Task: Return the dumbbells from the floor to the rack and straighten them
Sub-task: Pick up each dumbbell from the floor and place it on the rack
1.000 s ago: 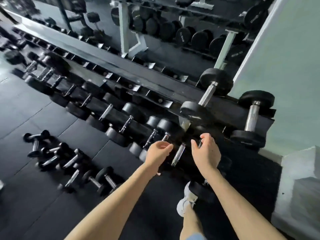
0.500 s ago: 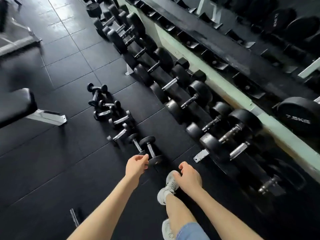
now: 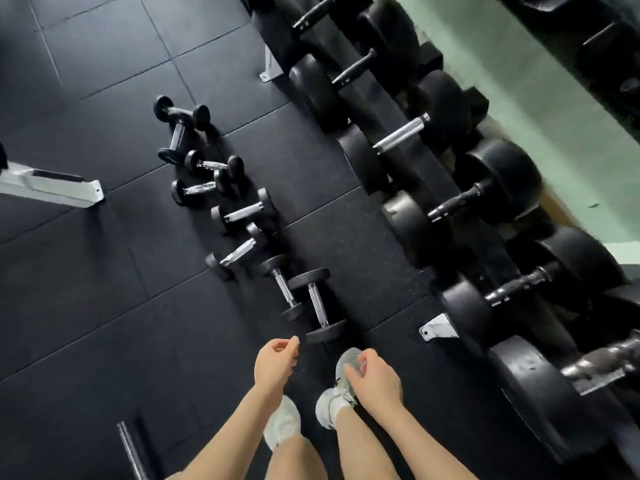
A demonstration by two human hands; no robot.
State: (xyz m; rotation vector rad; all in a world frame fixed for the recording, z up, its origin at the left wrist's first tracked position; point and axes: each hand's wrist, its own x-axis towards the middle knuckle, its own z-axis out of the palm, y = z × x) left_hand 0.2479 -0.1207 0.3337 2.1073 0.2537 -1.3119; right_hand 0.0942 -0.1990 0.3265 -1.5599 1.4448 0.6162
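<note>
Chrome-handled small dumbbells (image 3: 242,213) with round black heads lie in a loose line from upper left of centre down to mid-frame. All are on the floor, none yet on the long dark steel rack (image 3: 437,327) along the right side. Head view: the nearest dumbbell (image 3: 317,304) lies just ahead of the person's pale sneakers (image 3: 282,424). Low in the centre, the left hand (image 3: 275,363) and right hand (image 3: 375,377) hang above the shoes, fingers loosely curled, holding nothing.

Hazards, as judged: several of the dumbbells touch or overlap, so lifting one could set its neighbours rolling, and round heads would travel easily toward the feet. A smooth handle taken in a partial grip could slip and land on a toe. A thin steel bar (image 3: 130,452) lying at lower left could catch a backward step. The rack berths in sight hold much larger black dumbbells (image 3: 498,174), so a small one set among them might sit askew.

Surface and room: matt black rubber floor tiles (image 3: 104,306) with pale seams; a white metal frame foot (image 3: 52,185) at the left edge; a pale green wall (image 3: 519,81) behind the rack, upper right.
</note>
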